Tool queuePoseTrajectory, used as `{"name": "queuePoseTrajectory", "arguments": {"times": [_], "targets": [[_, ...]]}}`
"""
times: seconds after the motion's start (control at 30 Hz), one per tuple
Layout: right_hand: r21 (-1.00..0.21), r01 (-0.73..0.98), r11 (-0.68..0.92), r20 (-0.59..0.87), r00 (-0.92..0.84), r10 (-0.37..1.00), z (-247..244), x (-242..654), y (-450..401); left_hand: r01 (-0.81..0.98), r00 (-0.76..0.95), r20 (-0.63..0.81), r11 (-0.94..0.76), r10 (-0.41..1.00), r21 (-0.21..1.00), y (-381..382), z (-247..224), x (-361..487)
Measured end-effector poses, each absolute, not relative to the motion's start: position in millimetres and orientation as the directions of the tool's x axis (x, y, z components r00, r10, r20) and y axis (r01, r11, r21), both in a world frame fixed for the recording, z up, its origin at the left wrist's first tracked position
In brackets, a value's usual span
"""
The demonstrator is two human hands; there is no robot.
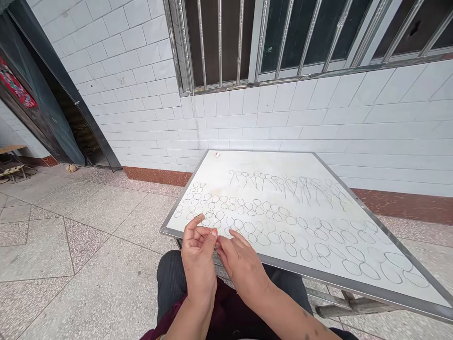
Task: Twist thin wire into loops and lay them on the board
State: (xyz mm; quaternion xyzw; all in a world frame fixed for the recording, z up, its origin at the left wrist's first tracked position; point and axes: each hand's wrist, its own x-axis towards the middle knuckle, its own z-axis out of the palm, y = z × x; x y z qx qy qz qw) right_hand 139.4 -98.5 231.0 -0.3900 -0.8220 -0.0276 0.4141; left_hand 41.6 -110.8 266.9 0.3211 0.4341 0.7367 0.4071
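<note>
My left hand (198, 252) and my right hand (244, 264) meet above the front left edge of a white-topped table (269, 163). Thumb and fingertips of both are pinched together around a piece of thin dark wire bent into loops (214, 218). Its loops rise just above the fingertips; the lower part is hidden by my fingers. Something small and red shows at my left thumb tip. On the tabletop beyond lie rows of similar looped wire pieces (262, 206). Farther back is a row of single wire loops with long tails (265, 178).
A small white and red item (217, 154) lies at the table's far left corner. Behind stands a white tiled wall (141, 94) with a barred window (276, 42). A curtained doorway (63, 94) is at the left, above a stone-tiled floor (95, 255). My knees are under the table.
</note>
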Motion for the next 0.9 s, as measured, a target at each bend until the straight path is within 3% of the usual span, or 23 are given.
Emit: {"name": "queuePoseTrajectory", "arguments": {"times": [0.3,0.5,0.73,0.9], "targets": [[-0.365,0.651,0.666,0.566,-0.413,0.714,212,128,-106,-0.330,-0.438,0.145,-0.309,0.887,0.892,-106,263,28],[-0.569,0.523,0.634,0.484,-0.410,0.773,202,124,-112,-0.409,-0.403,0.110,-0.286,0.909,0.866,-107,263,22],[-0.614,0.380,0.691,0.563,-0.402,0.722,196,127,-116,-0.433,-0.385,0.095,-0.270,0.918,0.860,-110,264,23],[-0.688,0.266,0.675,0.528,-0.455,0.717,200,138,-120,-0.428,-0.375,0.084,-0.254,0.923,0.867,-116,266,24]]}}
